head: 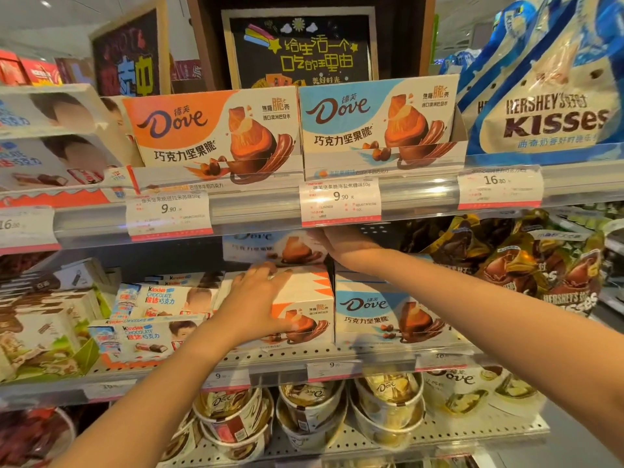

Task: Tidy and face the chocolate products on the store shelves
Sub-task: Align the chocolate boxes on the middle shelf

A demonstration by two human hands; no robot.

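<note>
- Here, on the top shelf (pixel 422 194), I count two Dove display boxes side by side: an orange Dove display box (pixel 216 136) toward 10 o'clock and a blue Dove display box (pixel 381 126) toward 1 o'clock, with a Hershey's Kisses bag (pixel 547 106) at 2 o'clock beside them.
- Three price tags (pixel 340 201) with readable prices hang on that shelf's front rail, two marked 9.90 and one 16.80.
- On the middle shelf (pixel 337 358) I count three Dove cartons: an orange Dove carton (pixel 304 315) at the centre, a blue Dove carton (pixel 388 315) touching its right side, and a pale Dove carton (pixel 270 248) above and behind the orange one.
- My left hand (pixel 256 298) lies on the orange Dove carton, palm over its front left and fingers spread across its top edge.
- My right hand (pixel 341 243) reaches up at 12 o'clock under the top shelf, at the right end of the pale Dove carton; its fingers are mostly hidden, so I cannot tell whether they grip or only touch.
- Two Kinder boxes (pixel 148 319) sit at 9 o'clock of my left hand, one stacked behind the other.
- Gold Hershey's bags (pixel 506 261) pile at 3 o'clock.
- Below, at 6 o'clock, several Dove cups (pixel 388 400) stand in stacks; I cannot count them exactly.
</note>
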